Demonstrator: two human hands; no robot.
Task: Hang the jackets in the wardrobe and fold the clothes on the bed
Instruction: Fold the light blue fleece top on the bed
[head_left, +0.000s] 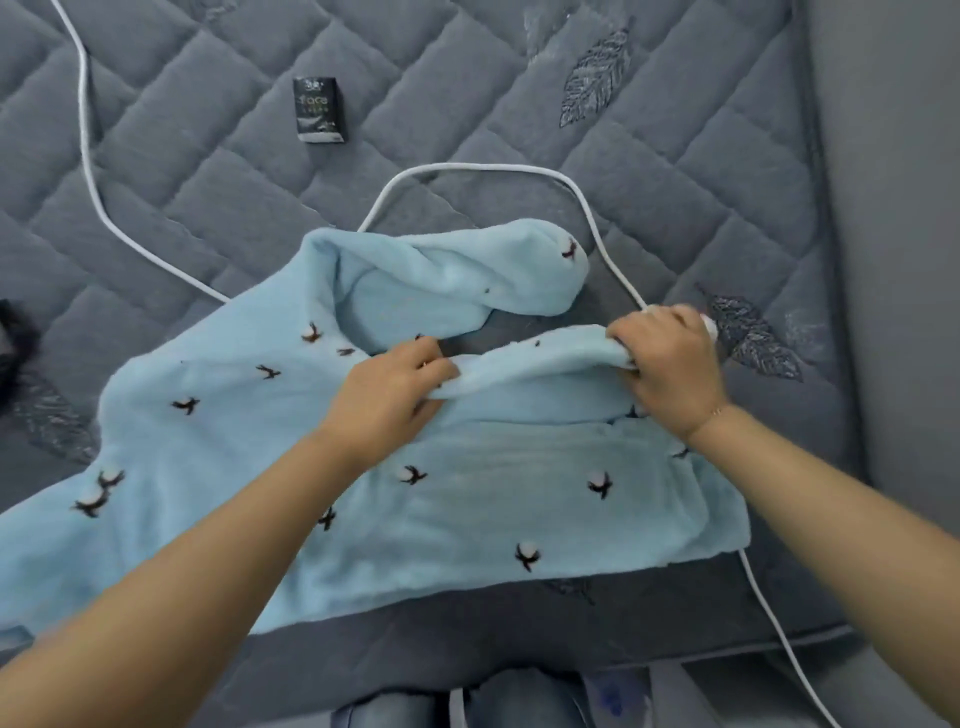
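Folding one fleece garment, barely begun

Covering most of the view, the grey quilted bed (218, 171) carries everything. Light-blue fleece garment (291, 467) with small cotton-flower motifs lies spread across the near edge, hood (467, 270) flopped toward the far side, still mostly flat and unfolded. White cable (85, 140) loops over the bed, runs under the garment and past the right hand. Left hand (387, 392) pinches the front edge near the neckline, fingers curled on the fabric. Right hand (670, 364) grips the same edge further right, fingers closed round a bunch of fleece; edge held raised between them. Small black box (319, 110) sits well apart, far side. Dark furry item (15, 332) at left edge, can't tell what. Judgement: first fold just starting; no folded pile, wardrobe or hung jackets in view, so most of the task looks left.
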